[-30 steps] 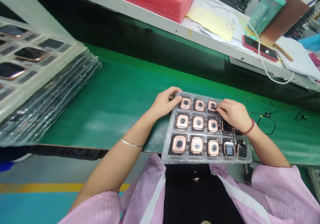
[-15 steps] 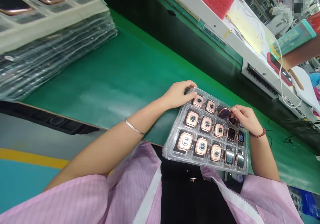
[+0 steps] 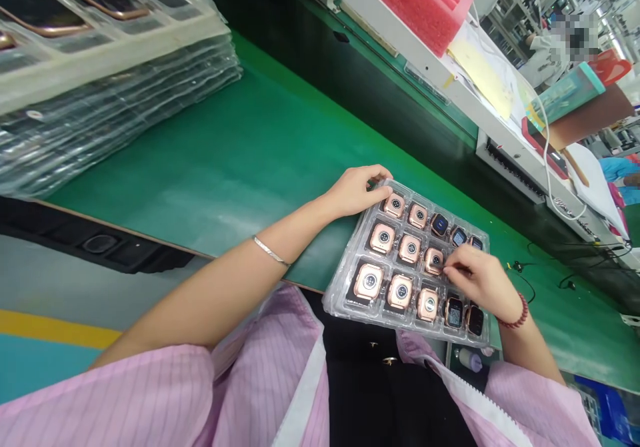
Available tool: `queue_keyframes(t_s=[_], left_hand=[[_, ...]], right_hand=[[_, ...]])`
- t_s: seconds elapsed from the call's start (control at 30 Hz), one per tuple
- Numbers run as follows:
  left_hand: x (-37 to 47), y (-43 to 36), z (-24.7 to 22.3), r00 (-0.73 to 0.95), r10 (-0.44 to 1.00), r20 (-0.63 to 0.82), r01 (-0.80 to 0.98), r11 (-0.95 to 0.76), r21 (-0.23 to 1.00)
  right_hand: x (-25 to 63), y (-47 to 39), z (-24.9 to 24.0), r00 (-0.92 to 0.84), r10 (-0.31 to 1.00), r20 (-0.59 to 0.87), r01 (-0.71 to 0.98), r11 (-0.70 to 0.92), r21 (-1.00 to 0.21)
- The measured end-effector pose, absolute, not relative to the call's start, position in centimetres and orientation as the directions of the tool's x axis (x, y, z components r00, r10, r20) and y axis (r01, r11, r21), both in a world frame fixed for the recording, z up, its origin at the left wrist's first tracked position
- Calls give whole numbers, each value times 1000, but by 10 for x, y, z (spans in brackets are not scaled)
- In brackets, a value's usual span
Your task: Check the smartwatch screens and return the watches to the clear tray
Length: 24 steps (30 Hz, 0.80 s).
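Observation:
A clear plastic tray (image 3: 345, 300), apparently on top of others, is tilted at the near edge of the bench. Its pockets hold several rose-gold smartwatch bodies, some with the round sensor side up, others with the dark screen up. My left hand (image 3: 356, 191) grips the tray's far left corner, thumb on top and fingers over the edge. Over the middle row, my right hand (image 3: 477, 279) has its fingers pinched at the right edge of a sensor-side-up smartwatch (image 3: 434, 260). That hand covers the pockets to the right of it.
A tall stack of clear trays (image 3: 165, 87) with more watches stands on the green bench (image 3: 280, 127) at left. Behind are a white shelf with red foam (image 3: 425, 7), papers, a red-edged phone (image 3: 544, 147) and a white cable. Black wires (image 3: 520, 267) lie at right.
The far-row watch that was tilted at my right fingers now lies screen-up in its pocket. My right hand has moved nearer, to the middle row. My left hand keeps its grip.

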<state>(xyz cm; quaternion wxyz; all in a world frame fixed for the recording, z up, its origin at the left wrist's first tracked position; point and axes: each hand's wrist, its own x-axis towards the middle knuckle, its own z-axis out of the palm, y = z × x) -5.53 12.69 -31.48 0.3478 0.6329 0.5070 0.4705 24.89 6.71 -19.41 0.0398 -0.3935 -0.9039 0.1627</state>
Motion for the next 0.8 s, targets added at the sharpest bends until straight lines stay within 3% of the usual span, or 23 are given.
queue_keyframes(t_s=[0.07,0.17,0.33,0.5,0.63,0.8], left_hand=[[-56,128,-316,33,972,234,317,-232,919],[-56,127,-318,37,971,237,311,-237,920],[-54,122,-318,28,979,203,288,-203,936],[-57,115,-322,3,986,166,262,-161,952],[-63,109,-331,5,992,129,250,-126,960],[-67,110,-334,-37,989,140,238,-127,963]], right_hand=[[249,61,-193,-707,697,-117,684,633,-363],[253,62,-193,-637,767,-78,718,553,-423],[262,74,-205,-556,817,-153,780,449,-435],[263,79,-229,-571,804,-164,712,385,-587],[261,76,-240,-581,806,-117,663,384,-643],[248,72,-231,-515,857,-35,721,410,-558]])
